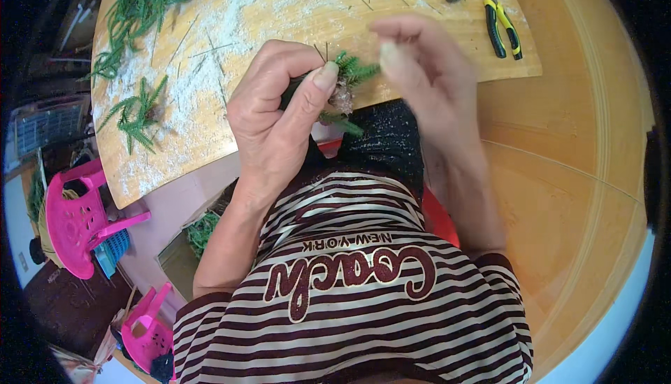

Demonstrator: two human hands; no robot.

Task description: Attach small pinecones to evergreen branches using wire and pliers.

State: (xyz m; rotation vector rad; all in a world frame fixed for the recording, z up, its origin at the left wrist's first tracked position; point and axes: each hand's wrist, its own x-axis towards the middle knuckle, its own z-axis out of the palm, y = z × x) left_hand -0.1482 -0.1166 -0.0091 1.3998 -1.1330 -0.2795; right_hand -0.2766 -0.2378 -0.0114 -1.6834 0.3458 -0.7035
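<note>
1. On my feed the left hand [276, 101] has thumb and forefinger clamped on the sprig [355, 70], at the near edge of the table [503, 69]
2. I see the sprig's upper greenery lying to the right of that thumb tip, its long axis roughly sideways, pointing at the right hand [437, 80]
3. The left is nearer, being on it; the right is just beside the green tip, too blurred for me to tell whether its fingers are together or apart
4. Two wire ends [326, 50] stand up from the left pinch
</note>
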